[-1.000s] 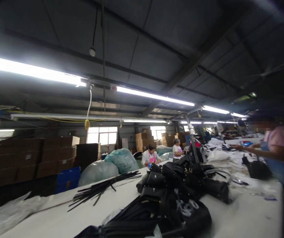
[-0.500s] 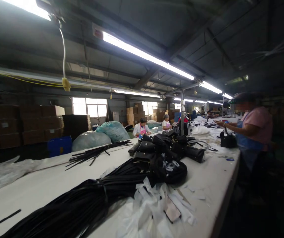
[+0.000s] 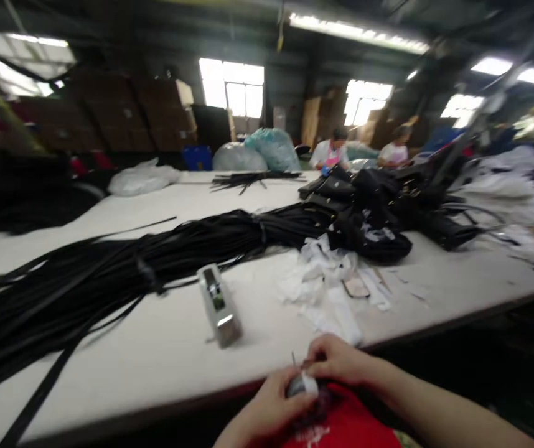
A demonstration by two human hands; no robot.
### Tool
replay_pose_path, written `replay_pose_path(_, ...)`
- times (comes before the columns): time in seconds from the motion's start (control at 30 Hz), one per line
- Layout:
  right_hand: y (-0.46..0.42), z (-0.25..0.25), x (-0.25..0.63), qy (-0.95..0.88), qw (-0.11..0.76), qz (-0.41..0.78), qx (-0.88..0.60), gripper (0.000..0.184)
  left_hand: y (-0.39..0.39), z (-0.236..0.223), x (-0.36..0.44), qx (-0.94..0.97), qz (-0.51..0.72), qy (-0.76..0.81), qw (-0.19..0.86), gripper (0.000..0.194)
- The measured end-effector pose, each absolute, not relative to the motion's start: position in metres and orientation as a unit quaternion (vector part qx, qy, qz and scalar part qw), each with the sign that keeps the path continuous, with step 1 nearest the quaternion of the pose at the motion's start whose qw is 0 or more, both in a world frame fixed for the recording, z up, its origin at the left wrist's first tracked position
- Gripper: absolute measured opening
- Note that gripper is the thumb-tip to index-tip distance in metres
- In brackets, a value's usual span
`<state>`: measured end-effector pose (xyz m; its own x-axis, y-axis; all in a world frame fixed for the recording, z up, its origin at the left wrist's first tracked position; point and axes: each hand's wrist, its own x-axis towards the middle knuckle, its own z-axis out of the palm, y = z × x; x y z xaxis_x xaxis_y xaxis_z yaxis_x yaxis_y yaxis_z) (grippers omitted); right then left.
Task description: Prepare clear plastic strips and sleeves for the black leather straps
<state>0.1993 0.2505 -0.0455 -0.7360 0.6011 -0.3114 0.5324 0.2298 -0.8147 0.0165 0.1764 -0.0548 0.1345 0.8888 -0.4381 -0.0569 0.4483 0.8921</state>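
At the table's near edge, my left hand (image 3: 274, 401) is curled round a small rounded grey thing (image 3: 296, 386) with a white patch on its side; blur hides its kind. My right hand (image 3: 335, 359) meets it from the other side, its fingers pinched at the top, and what lies in the pinch I cannot make out. A thin dark sliver (image 3: 294, 358) sticks up beside the fingertips. Red cloth with white lettering (image 3: 341, 423) is below both hands. On the table ahead stands a narrow pale box-shaped device (image 3: 220, 305) with a dark slot, tilted in view.
Across the white table (image 3: 155, 373) lies a long bundle of black straps (image 3: 192, 242). White strips of scrap (image 3: 327, 274) partly cover a phone-like thing (image 3: 356, 285). Black bags (image 3: 370, 205) are heaped at right. Two people (image 3: 331, 152) work beyond the table.
The view has swung down and to the left. My two hands, the red cloth and the pale device have come into view; the co-worker at the right has left it.
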Motion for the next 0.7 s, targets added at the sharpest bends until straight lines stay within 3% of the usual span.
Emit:
replay_pose_path(0.2, 0.274, -0.041, 0.200, -0.803, -0.020, 0.520, -0.290, 0.025, 0.163, -0.067, 0.018, 0.462, 0.308, 0.491, 0.672, 0.038)
replay_pose_path(0.43, 0.269, -0.027, 0.198, -0.893, -0.014, 0.365, -0.265, 0.013, 0.167, -0.077, 0.029, 0.391, 0.370, 0.510, 0.671, 0.035)
replay_pose_path(0.57, 0.265, -0.032, 0.198, -0.960, 0.010, 0.232, -0.160, 0.034, 0.173, -0.079, 0.022, 0.350, 0.437, 0.536, 0.632, 0.036)
replay_pose_path(0.7, 0.265, -0.041, 0.198, -0.978, 0.087, 0.156, -0.107, 0.054, 0.181, -0.071, 0.012, 0.311, 0.494, 0.532, 0.614, 0.040)
